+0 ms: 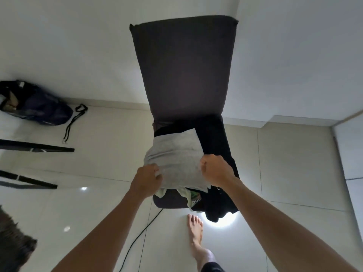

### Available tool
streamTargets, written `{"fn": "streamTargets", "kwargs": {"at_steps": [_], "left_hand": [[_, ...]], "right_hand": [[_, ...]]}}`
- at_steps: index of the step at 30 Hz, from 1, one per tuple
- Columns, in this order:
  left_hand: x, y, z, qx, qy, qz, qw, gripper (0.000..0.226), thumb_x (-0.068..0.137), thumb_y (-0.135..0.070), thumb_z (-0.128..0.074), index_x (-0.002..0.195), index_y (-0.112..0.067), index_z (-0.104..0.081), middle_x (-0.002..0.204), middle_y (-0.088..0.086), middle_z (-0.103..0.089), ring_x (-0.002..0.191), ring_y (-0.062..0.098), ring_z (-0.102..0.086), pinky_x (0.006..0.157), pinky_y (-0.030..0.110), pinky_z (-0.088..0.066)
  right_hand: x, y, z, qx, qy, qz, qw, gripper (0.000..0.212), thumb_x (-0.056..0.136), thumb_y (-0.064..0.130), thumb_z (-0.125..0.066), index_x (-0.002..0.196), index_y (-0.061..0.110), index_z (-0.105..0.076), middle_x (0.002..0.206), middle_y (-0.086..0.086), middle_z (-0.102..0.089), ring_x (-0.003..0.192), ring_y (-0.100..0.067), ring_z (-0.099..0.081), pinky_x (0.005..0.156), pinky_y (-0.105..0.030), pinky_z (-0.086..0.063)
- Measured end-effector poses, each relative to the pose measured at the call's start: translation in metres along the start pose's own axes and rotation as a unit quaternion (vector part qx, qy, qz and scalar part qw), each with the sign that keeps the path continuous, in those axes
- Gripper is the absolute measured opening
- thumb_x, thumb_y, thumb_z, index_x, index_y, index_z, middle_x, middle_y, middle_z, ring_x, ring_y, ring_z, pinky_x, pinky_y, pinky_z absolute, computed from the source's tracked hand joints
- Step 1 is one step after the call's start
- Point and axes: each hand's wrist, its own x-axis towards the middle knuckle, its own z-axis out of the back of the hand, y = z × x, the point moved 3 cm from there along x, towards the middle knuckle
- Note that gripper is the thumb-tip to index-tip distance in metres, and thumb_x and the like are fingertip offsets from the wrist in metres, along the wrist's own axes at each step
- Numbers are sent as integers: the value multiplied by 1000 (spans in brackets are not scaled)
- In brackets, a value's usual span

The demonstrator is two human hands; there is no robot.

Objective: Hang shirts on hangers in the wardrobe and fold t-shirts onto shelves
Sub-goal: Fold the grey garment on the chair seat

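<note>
A light grey t-shirt (177, 158), folded flat, lies over the seat of a dark high-backed chair (184, 71). My left hand (147, 178) grips its near left edge. My right hand (215, 169) is fisted around its near right edge. Under the grey shirt a pale green garment (185, 195) with dark lettering pokes out at the seat's front. Black clothes (218, 201) hang over the seat's right side and front corner. No wardrobe, hanger or shelf shows in the head view.
A dark backpack (35, 107) with a loose strap lies on the tiled floor at left. Two dark bars (37, 148) reach in from the left edge. A black cable (141, 232) runs across the floor by my bare foot (195, 230). White walls stand behind the chair.
</note>
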Motion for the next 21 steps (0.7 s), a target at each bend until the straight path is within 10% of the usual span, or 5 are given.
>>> {"fn": "streamTargets", "kwargs": {"at_steps": [7,10,21], "left_hand": [[173,12,-70,45,30,12,998,45,99,-14,-49,144,-15,-49,139,13,-54,128,33,-50,105,40,-43],[207,24,-99,114,62,22,991,55,96,-12,-56,148,-23,-45,145,8,-45,133,32,-39,107,48,-39],[160,25,-58,15,6,-23,1000,11,103,-23,-45,93,-23,-48,82,-4,-59,82,24,-58,89,42,-46]], "right_hand": [[161,-26,-83,-54,39,40,997,33,95,9,-53,127,17,-55,120,1,-55,117,-24,-49,69,-35,-50],[193,-30,-115,-78,67,54,993,44,97,14,-54,140,20,-47,138,0,-52,134,-25,-38,91,-40,-51],[153,-5,-112,-29,90,84,992,8,95,18,-53,101,19,-58,107,2,-56,107,-20,-52,87,-39,-52]]}}
